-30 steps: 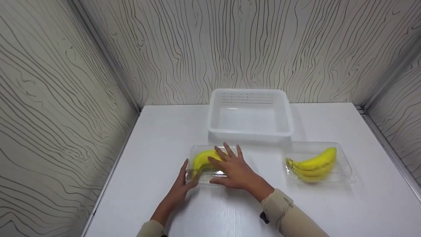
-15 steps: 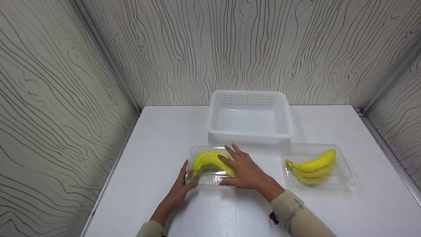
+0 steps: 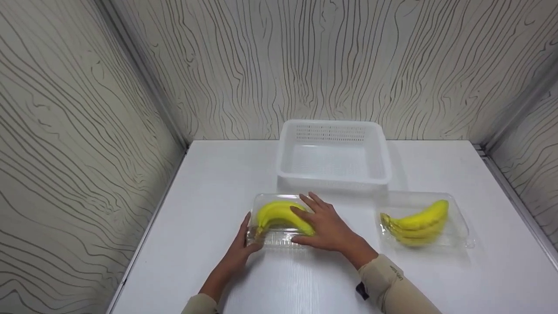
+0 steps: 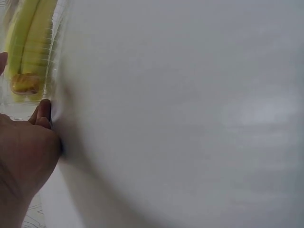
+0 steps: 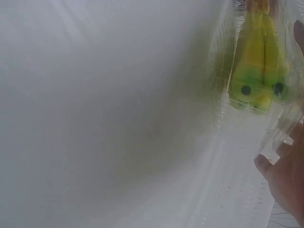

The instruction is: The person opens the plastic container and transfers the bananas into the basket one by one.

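A clear plastic clamshell container [image 3: 285,240] with a bunch of bananas [image 3: 279,213] inside lies on the table in front of the white basket. My left hand [image 3: 237,250] holds its left end, fingers along the side and thumb at the near corner. Across the right part of the lid lies my right hand [image 3: 329,229], its fingers spread and straight, the thumb at the near edge. The right wrist view shows the bananas' green tips [image 5: 251,88] through the plastic. In the left wrist view, the brown stem end [image 4: 26,83] sits close to the left hand.
To the right lies a second clear container [image 3: 455,229] with another bunch of bananas [image 3: 418,224] in it. A white plastic basket [image 3: 333,178] stands at the back of the white table [image 3: 209,174]. Wood-grain panels [image 3: 331,65] rise behind and at both sides.
My right hand has slid rightward over the lid, uncovering more of the bananas, then stayed nearly still. The left hand has kept its place at the container's left end.
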Demonstrator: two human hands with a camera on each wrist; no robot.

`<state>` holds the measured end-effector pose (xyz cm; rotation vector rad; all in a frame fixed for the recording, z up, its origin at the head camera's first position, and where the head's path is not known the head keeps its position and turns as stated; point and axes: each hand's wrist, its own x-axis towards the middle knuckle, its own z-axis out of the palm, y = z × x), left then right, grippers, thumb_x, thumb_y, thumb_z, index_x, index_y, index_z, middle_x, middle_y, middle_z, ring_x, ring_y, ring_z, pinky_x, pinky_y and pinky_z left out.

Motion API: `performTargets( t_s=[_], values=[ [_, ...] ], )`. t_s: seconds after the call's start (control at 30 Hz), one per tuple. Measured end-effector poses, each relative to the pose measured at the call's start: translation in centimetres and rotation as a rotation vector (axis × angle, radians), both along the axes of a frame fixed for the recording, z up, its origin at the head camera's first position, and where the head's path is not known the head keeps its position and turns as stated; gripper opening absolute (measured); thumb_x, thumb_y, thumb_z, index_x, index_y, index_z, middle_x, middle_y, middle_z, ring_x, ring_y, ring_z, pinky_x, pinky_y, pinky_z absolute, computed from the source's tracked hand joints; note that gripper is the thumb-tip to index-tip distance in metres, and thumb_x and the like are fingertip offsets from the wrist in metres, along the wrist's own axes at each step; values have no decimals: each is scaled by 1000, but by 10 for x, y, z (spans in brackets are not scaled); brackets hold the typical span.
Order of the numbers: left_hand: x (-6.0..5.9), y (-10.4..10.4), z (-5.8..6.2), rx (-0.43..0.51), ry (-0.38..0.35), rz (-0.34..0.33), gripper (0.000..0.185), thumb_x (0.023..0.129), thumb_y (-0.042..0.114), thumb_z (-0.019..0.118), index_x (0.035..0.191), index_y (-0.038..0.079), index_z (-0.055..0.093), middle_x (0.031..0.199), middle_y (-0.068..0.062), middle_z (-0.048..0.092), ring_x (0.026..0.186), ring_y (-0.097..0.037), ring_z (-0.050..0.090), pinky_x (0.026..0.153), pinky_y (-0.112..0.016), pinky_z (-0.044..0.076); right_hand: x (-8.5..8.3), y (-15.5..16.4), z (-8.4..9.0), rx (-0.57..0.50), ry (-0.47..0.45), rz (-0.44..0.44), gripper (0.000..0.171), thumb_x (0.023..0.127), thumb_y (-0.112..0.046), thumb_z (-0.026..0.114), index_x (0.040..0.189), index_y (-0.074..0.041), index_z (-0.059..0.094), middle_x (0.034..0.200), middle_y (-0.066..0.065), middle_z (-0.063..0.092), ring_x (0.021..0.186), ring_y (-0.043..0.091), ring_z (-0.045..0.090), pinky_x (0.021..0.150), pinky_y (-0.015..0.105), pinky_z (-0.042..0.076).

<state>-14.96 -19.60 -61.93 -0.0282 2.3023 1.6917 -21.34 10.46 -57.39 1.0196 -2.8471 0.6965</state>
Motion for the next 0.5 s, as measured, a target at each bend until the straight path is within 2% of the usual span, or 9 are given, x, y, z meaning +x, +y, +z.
performTargets(
  t_s=[0.2, 0.5],
  values=[
    [0, 2, 0, 2, -4, 4, 96, 98, 27, 65, 172, 39, 5, 184, -4, 2, 170, -42, -2, 131, -74, 4, 0, 1, 4, -5, -8, 6, 83, 89, -76, 67, 157, -30, 56, 174, 14, 37, 163, 43, 30, 116, 74, 41],
    [1, 1, 1, 46, 1, 5, 96, 98, 24, 65, 173, 36, 6, 184, -7, 3, 169, -43, -4, 129, -77, 1, -1, 1, 7, -5, -50, -10, 82, 89, -77, 66, 156, -32, 56, 175, 10, 36, 164, 42, 29, 117, 76, 39]
  ],
)
